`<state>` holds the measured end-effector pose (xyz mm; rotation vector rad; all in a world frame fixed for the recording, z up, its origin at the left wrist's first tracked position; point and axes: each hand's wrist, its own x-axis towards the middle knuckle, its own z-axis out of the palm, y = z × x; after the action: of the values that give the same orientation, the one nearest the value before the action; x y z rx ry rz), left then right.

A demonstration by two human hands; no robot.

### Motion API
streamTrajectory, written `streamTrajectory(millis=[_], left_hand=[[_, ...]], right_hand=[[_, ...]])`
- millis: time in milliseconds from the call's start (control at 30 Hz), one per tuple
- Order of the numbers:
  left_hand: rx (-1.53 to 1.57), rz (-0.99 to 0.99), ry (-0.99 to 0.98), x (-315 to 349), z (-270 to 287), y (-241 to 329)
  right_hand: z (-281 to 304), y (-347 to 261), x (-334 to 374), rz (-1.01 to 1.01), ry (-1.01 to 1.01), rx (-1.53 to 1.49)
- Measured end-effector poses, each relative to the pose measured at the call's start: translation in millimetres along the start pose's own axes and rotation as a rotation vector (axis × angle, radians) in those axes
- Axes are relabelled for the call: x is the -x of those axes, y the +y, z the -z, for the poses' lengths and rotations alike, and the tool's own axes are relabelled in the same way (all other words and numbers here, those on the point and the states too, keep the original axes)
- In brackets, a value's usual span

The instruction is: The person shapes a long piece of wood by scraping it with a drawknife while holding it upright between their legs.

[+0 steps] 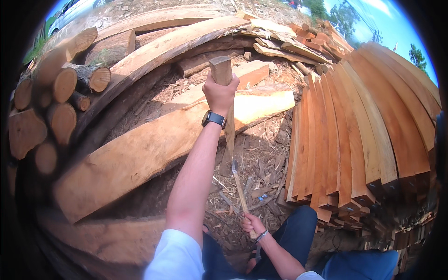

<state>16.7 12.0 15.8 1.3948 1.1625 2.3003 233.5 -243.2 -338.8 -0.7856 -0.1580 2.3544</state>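
Observation:
With my left arm stretched forward, my left hand (pixel 218 97) is closed round the upper part of a wooden stake (pixel 221 71). The stake's squared end sticks up above the fist, and its lower part narrows to a point below my wrist. Low in front of my knees, my right hand (pixel 252 225) grips the end of a wooden-handled tool (pixel 241 190) with a small dark metal head. That head lies close to the stake's lower tip; whether they touch I cannot tell. Behind the stake a thick sawn plank (pixel 154 149) runs across the ground.
Cut round logs (pixel 63 86) are piled at the left. A long curved slab (pixel 186 39) and split boards (pixel 291 46) lie beyond. To my right stands a tall stack of sawn boards (pixel 368 116). Wood chips (pixel 266 161) cover the ground. A blue cloth-like thing (pixel 361 266) is beside my leg.

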Motion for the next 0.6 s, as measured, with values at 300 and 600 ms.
streamTrajectory(millis=[300,600], left_hand=[[-0.018,0.032,-0.003,3.5,2.4,4.5],[-0.023,-0.076,0.034,2.9,2.7,2.6]], right_hand=[[-46.0,8.9,17.6,0.585,0.708,1.244],[-28.8,21.4,11.8,0.411,0.642,1.31]])
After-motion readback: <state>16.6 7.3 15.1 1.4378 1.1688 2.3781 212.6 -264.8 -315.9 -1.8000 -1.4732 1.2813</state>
